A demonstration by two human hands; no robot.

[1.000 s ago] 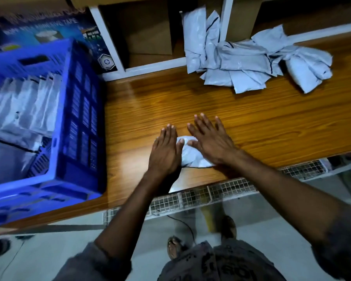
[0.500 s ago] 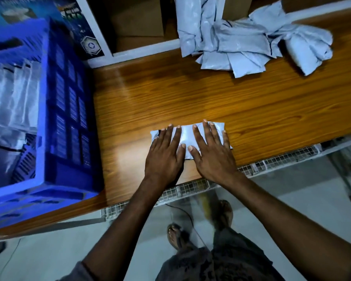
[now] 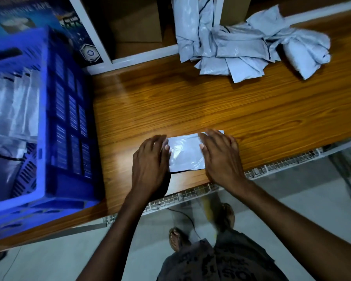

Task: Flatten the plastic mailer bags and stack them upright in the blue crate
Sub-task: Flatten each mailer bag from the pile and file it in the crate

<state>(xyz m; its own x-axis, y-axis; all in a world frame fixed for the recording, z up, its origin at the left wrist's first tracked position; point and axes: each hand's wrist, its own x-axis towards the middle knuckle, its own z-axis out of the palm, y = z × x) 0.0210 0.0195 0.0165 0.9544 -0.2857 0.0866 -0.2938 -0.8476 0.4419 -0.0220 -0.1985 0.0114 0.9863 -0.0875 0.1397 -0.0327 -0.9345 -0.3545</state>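
A grey plastic mailer bag [image 3: 185, 154] lies flat on the wooden table [image 3: 221, 110] near its front edge. My left hand [image 3: 150, 161] presses on the bag's left end with its fingers laid flat. Over the right end my right hand [image 3: 221, 157] presses down, fingers straight. The bag's middle shows between the two hands. A blue crate [image 3: 55, 126] stands at the table's left, with several flattened bags [image 3: 12, 110] standing upright inside it. A heap of crumpled grey mailer bags [image 3: 247, 47] lies at the back right.
White shelf frames [image 3: 142, 55] with cardboard boxes [image 3: 138, 23] rise behind the table. A printed tape carton [image 3: 75, 23] stands behind the crate. A wire mesh rack [image 3: 190, 195] runs under the table's front edge. My feet stand on the grey floor below.
The bag went from a bunched lump to a flat rectangle. My hands have slid apart from its middle to its two ends.
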